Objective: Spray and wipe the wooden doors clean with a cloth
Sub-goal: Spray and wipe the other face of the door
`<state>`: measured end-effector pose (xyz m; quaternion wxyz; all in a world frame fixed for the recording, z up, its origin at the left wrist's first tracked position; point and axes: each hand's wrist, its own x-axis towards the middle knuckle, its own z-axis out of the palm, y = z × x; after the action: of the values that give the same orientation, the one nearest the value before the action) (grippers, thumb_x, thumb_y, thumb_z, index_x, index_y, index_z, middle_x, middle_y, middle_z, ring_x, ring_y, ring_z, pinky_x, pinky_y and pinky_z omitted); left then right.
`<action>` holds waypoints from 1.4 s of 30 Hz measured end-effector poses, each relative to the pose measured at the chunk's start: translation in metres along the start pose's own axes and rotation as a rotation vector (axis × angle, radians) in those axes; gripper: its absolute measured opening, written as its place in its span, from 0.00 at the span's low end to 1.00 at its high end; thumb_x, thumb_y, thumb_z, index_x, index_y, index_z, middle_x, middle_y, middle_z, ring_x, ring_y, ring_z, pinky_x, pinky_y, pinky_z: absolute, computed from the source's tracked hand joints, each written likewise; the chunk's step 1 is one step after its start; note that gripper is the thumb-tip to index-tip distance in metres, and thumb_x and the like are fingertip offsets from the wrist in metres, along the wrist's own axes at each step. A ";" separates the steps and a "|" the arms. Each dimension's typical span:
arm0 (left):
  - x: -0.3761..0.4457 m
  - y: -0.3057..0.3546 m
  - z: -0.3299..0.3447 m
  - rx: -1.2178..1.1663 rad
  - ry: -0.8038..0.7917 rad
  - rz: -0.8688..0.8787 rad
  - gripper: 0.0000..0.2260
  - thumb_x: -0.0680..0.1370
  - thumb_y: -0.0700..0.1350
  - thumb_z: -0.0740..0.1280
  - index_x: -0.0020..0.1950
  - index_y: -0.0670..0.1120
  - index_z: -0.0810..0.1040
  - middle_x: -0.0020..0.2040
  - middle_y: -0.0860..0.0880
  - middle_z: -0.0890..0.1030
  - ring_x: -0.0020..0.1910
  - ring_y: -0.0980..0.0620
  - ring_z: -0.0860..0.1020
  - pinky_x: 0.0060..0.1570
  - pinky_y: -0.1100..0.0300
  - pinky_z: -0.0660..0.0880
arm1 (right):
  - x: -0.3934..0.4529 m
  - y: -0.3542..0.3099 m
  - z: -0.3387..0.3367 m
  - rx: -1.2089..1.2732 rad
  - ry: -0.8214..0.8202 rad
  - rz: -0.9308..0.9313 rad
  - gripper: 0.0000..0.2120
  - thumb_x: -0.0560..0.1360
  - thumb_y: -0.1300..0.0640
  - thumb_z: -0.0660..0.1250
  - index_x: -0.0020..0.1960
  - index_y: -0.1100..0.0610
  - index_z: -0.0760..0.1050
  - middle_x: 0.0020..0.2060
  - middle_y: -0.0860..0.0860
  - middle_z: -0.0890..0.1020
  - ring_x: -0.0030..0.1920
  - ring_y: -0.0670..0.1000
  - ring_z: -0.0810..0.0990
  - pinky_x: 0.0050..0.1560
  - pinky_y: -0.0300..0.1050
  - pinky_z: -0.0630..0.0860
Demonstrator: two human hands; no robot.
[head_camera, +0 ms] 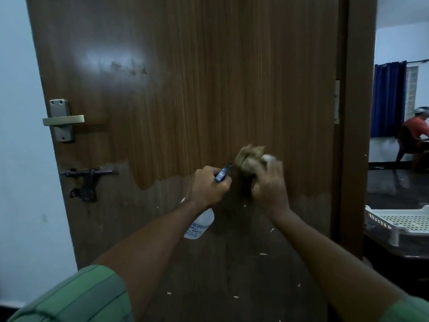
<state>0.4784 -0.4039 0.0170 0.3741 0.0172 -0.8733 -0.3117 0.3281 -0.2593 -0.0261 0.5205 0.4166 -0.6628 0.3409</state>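
Observation:
A brown wooden door (185, 77) fills the view, with a darker, duller band across its lower part. My left hand (207, 185) grips a white spray bottle (200, 223) by its neck, with the blue nozzle pointing up and right towards the door. My right hand (269, 184) holds a bunched beige cloth (249, 162) against the door at mid height; hand and cloth are motion-blurred.
A metal lever handle (62, 120) and a dark sliding bolt (87, 180) sit at the door's left edge. The door frame (356, 135) stands at right. Beyond it are a white perforated tray (399, 223) on a dark surface and a seated person (415, 135).

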 end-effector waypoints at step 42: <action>-0.049 -0.082 -0.115 0.150 0.041 -0.050 0.13 0.80 0.50 0.69 0.36 0.49 0.78 0.29 0.50 0.79 0.25 0.56 0.73 0.28 0.56 0.69 | 0.041 -0.116 0.063 -0.009 -0.140 -0.214 0.22 0.77 0.65 0.66 0.69 0.52 0.76 0.67 0.57 0.70 0.59 0.56 0.71 0.47 0.44 0.79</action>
<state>0.5735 -0.5185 -0.0002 0.3816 0.0733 -0.8856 -0.2543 0.4030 -0.3723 0.0015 0.5083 0.5056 -0.6506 0.2505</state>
